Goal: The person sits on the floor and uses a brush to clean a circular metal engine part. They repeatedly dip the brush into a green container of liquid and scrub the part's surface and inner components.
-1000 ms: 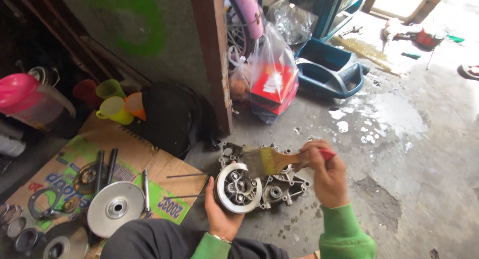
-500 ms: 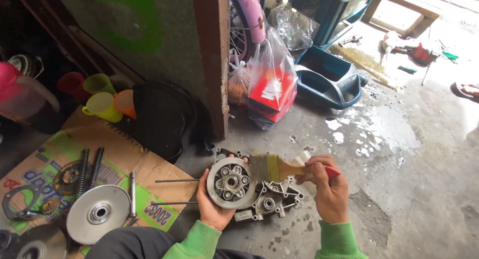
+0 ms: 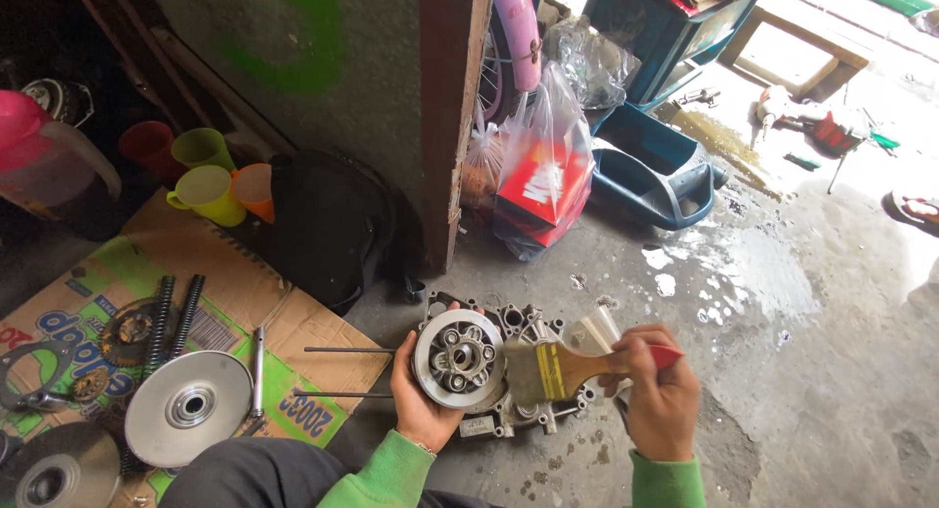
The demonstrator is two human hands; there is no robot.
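So the round grey metal clutch disc with the ring of holes [image 3: 458,358] sits low in the middle of my view, cradled against a rough cast aluminium engine cover [image 3: 533,405] lying on the concrete floor [image 3: 802,371]. My left hand [image 3: 419,396] is at 8 o'clock from the disc, fingers wrapped around its rim and gripping it. My right hand [image 3: 658,396] is at 3 o'clock, fingers clenched on the red handle of a flat wooden paintbrush [image 3: 562,369], with the dirty bristles touching the disc's right edge. Two thin steel rods [image 3: 347,350] lie at 9 o'clock. Further that way, a flattened cardboard box [image 3: 245,303] holds a shiny silver pulley plate [image 3: 188,407] and two black springs [image 3: 171,312]. Up at 12 o'clock there's a red box in a clear plastic bag [image 3: 543,180], and a blue plastic tub [image 3: 650,171] at 1 o'clock.
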